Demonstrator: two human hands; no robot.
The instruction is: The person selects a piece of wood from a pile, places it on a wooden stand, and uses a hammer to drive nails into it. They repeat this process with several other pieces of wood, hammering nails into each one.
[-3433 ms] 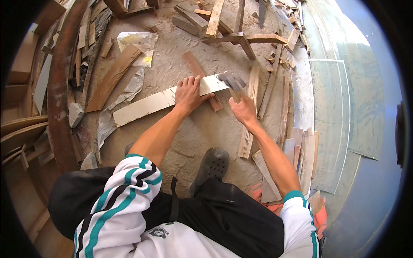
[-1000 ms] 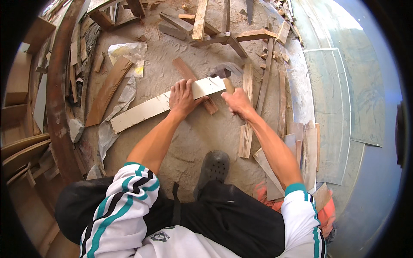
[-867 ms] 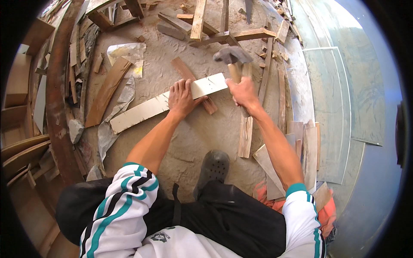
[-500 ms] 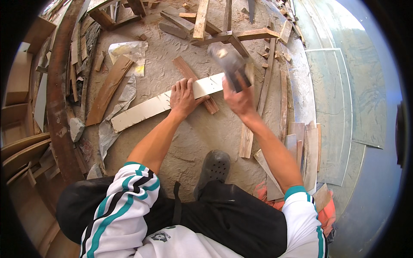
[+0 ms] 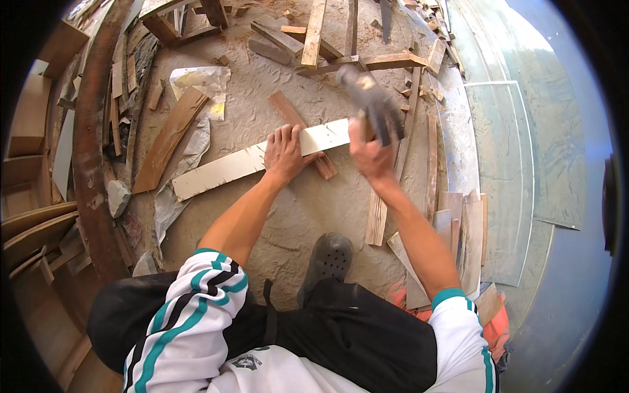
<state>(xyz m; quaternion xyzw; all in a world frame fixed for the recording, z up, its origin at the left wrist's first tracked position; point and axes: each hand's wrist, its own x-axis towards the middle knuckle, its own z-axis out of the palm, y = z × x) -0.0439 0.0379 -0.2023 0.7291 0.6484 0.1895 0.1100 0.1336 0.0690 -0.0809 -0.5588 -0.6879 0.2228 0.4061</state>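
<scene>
A long white board with several nails sticking out along it lies slanted across a short brown plank. My left hand grips the board right of its middle, with fingers over the far edge and the thumb along the near one. My right hand is closed round the handle of a dark hammer, raised by the board's right end. Motion blurs the hammer's head, and my fingers mostly hide its handle.
A brown plank lies on the dusty ground at left, near a rusty beam. Nailed timber pieces stand beyond the board. Glass-like sheets cover the right side. My shoe is close below the board.
My right hand and the hammer have shifted slightly right, and the hammer is at a different tilt. My left hand keeps its hold on the board.
</scene>
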